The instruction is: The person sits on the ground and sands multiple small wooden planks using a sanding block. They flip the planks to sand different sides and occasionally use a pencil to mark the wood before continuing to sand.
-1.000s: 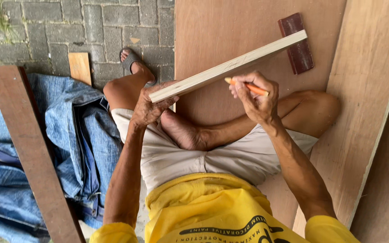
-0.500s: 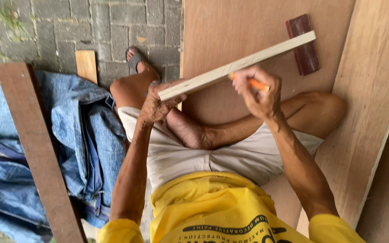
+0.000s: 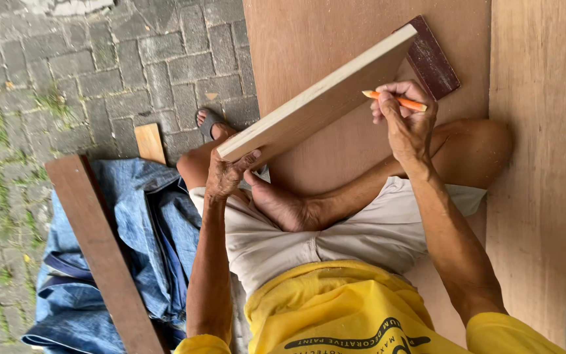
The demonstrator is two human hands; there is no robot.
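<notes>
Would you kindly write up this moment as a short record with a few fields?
Setting: a person sits cross-legged on a brown plywood sheet beside grey paving.
Left hand: grips the near end of a pale wooden board, held tilted above the lap.
Right hand: holds an orange pencil close to the board's long edge.
Nearby: blue denim cloth, dark plank lying on it, small dark red block behind the board.
</notes>
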